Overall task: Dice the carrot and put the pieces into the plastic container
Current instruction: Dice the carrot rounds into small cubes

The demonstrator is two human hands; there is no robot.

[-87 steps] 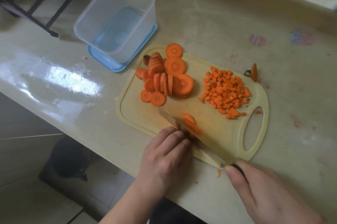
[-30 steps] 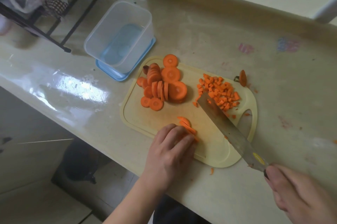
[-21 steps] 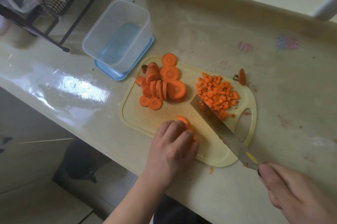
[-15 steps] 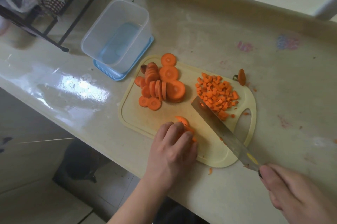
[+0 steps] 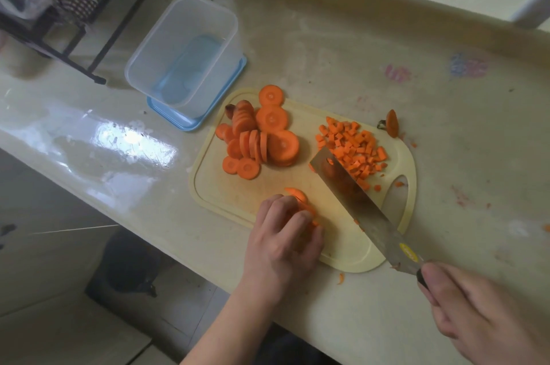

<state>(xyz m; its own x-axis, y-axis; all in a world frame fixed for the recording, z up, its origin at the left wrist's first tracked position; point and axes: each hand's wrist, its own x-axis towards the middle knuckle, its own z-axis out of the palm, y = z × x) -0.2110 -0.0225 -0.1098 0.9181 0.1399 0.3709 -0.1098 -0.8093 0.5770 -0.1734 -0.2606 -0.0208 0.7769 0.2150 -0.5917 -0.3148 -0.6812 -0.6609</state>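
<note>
On the cream cutting board (image 5: 226, 192) lie a heap of round carrot slices (image 5: 262, 138) at the far left and a pile of diced carrot (image 5: 352, 146) at the far right. My left hand (image 5: 282, 238) curls over a few carrot slices (image 5: 297, 195) at the board's near edge and holds them down. My right hand (image 5: 482, 314) grips the handle of a knife (image 5: 360, 207), whose broad blade slants across the board with its tip beside the diced pile. The clear plastic container (image 5: 184, 52) stands beyond the board's left corner with nothing in it.
The container sits on its blue lid (image 5: 190, 120). A carrot end (image 5: 392, 123) lies on the counter just past the board's far right corner, with small orange scraps (image 5: 340, 278) scattered around. A black wire rack (image 5: 89, 7) stands at the far left. The counter's front edge runs beneath my left wrist.
The knife left the slices under my left hand, swung right to the diced pile, and now holds still there. My left hand has closed further over the slices at the near edge.
</note>
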